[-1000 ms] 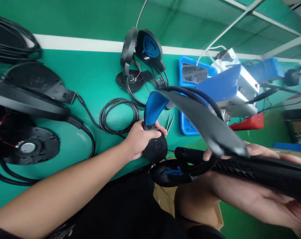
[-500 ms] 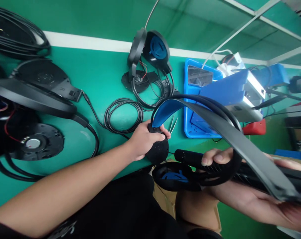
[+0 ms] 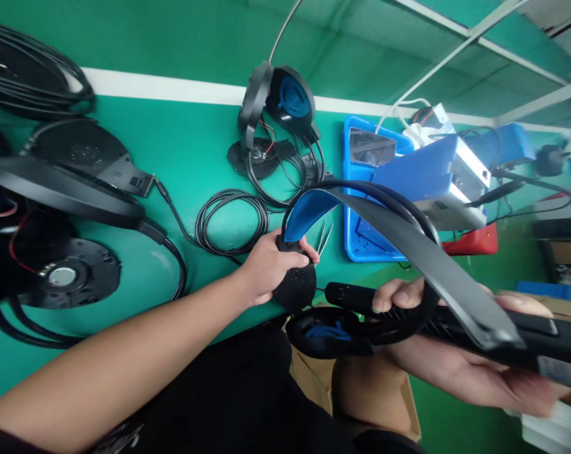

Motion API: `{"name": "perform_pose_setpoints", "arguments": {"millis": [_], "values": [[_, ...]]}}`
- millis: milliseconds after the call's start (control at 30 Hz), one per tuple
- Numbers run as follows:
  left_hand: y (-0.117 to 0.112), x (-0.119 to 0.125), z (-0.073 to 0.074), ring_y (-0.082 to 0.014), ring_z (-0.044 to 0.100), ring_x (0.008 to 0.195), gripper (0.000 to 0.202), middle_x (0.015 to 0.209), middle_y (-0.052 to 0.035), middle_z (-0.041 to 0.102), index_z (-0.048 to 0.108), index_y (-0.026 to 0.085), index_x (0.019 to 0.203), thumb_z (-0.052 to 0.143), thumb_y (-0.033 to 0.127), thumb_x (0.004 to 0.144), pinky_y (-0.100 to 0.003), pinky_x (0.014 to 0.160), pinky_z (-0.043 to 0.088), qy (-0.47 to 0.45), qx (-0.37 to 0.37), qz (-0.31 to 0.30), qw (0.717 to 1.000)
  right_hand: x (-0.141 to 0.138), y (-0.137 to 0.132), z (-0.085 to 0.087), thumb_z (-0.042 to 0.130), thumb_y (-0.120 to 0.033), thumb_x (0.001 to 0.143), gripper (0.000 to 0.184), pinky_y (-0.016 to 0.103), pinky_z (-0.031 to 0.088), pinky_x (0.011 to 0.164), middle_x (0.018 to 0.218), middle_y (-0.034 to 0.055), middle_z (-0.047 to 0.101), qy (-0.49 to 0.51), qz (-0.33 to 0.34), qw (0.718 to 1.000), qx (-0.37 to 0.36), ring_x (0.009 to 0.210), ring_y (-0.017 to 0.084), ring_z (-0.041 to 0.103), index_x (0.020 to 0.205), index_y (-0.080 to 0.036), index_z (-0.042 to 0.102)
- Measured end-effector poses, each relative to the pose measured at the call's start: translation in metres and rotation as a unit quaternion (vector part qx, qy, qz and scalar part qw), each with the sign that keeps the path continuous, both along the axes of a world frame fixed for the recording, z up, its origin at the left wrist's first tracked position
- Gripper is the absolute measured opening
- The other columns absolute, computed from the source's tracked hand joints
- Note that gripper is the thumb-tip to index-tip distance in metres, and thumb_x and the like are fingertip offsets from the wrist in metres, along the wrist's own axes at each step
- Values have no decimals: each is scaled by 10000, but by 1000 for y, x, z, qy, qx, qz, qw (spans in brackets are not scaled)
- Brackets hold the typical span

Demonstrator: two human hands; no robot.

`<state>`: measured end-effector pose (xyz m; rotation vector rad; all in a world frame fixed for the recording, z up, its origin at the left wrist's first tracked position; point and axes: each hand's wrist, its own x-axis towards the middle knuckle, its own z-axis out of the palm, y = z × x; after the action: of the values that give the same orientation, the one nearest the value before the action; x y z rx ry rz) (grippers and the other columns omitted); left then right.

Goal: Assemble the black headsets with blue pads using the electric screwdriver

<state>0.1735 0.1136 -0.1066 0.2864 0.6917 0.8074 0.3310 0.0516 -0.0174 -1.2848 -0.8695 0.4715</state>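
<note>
My left hand (image 3: pixel 271 272) grips a round black foam-covered ear cup (image 3: pixel 295 289) of a black headset, just beside a pair of steel tweezers (image 3: pixel 322 239) on the green bench. A blue headband pad (image 3: pixel 309 215) rises from that cup under a wide black headband (image 3: pixel 437 271). My right hand (image 3: pixel 455 359) holds the far part of the headset from below, fingers curled over a black cylindrical piece (image 3: pixel 349 295). A second ear cup (image 3: pixel 323 334) with a blue lining hangs below it. A long black strip (image 3: pixel 526 334) lies across my right palm.
Opened headset parts (image 3: pixel 280 107), a coiled black cable (image 3: pixel 231 224) and a speaker driver plate (image 3: pixel 63 276) lie on the green bench beyond a white stripe. A blue tray (image 3: pixel 356 189) and a silver-and-blue device (image 3: pixel 449 189) stand right. A cardboard box (image 3: pixel 314 378) sits below.
The black headband has swung, its far end dropping and then rising slightly as my right hand turns it. My left hand keeps its hold on the ear cup.
</note>
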Motion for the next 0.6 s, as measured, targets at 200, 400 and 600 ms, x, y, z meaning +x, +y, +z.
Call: {"name": "perform_pose_setpoints", "arguments": {"millis": [200,400,600], "values": [[5,-3,3,-210,684,775,178,773,-26,737,646,190,733,755,147,599,-392,836,557,23,5,-26,999,0,2,-12,485,-647,826,430,370,460,337,678,-11,620,17,65,994,83,475,205,538,969,-345,756],[4,-7,15,-231,727,774,288,820,-43,766,652,177,817,841,160,600,-397,802,595,58,-7,-42,997,1,-9,-3,434,-573,848,451,348,495,354,787,32,661,62,95,983,142,559,204,609,1035,-279,721],[7,-7,25,-281,769,850,260,880,-42,784,631,203,837,808,187,648,-483,872,619,105,47,90,989,65,5,31,414,-566,835,409,352,497,362,797,17,674,20,-81,969,232,524,206,622,1010,-281,650]]}}
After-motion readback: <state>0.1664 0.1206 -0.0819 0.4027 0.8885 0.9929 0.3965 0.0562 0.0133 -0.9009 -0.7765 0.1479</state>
